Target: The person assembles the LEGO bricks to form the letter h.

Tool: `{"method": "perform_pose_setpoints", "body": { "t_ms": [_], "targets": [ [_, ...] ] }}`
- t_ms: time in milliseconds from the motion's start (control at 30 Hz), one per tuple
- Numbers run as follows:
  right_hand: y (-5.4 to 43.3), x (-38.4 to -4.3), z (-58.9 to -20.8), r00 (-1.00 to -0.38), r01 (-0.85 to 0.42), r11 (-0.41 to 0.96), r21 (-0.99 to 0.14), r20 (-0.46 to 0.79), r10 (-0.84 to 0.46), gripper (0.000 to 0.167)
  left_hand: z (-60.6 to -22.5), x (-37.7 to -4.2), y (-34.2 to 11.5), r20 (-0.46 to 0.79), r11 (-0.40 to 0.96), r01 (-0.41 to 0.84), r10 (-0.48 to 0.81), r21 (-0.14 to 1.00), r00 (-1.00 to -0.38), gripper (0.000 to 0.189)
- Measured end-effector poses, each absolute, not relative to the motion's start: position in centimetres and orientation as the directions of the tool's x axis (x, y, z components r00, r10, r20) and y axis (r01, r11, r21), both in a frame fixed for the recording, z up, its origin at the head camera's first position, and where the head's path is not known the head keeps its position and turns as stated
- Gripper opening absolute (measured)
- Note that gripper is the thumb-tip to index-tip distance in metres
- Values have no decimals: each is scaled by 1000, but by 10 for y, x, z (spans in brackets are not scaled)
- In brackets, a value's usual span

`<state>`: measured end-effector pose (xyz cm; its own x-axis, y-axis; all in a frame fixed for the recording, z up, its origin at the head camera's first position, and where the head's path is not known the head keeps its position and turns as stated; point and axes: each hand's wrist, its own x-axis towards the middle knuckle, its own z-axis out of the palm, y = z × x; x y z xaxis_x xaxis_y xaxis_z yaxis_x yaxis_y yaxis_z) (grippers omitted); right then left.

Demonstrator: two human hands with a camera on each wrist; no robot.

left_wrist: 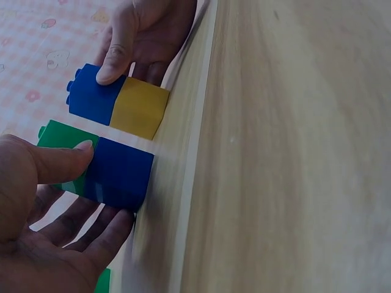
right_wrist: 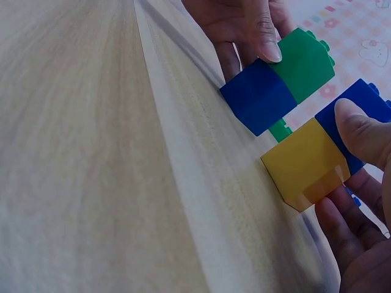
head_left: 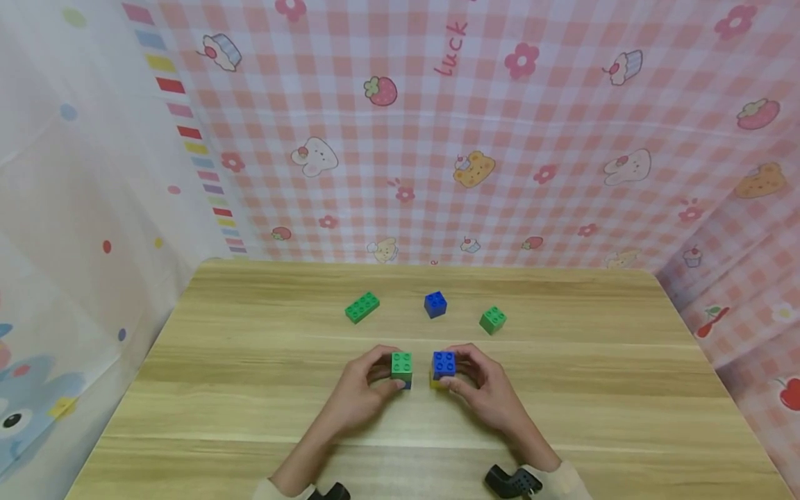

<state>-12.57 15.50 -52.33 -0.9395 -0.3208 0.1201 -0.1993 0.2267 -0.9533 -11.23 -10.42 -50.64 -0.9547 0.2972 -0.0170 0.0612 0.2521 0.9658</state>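
My left hand (head_left: 364,389) grips a stack of two bricks, a green brick (head_left: 402,362) on top of a blue brick (left_wrist: 119,174). Its thumb lies across the green brick near the seam. A second stack is in my right hand (head_left: 485,389): a blue brick (head_left: 444,363) over a yellow brick (right_wrist: 308,163), with the thumb pressing the blue one. The two stacks stand upright side by side, a small gap between them, at or just above the wooden table (head_left: 250,389). The wrist views show both pairs joined flush.
Farther back on the table lie a long green brick (head_left: 362,307) at the left, a blue brick (head_left: 435,304) in the middle and a small green brick (head_left: 493,319) at the right. A pink checked cloth (head_left: 425,139) hangs behind the table's far edge.
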Motion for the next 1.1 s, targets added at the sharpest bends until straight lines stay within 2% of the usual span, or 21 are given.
{"method": "perform_pose_setpoints", "body": {
  "t_ms": [633, 1100],
  "targets": [
    [156, -127, -525, -930, -228, 205, -952, 151, -334, 37, -506, -115, -94, -52, 262, 34, 317, 964, -947, 41],
    [156, -127, -524, -940, -187, 231, -955, 106, -324, 37, -509, -116, -96, -71, 290, 27, 321, 957, -944, 44]
  ]
}}
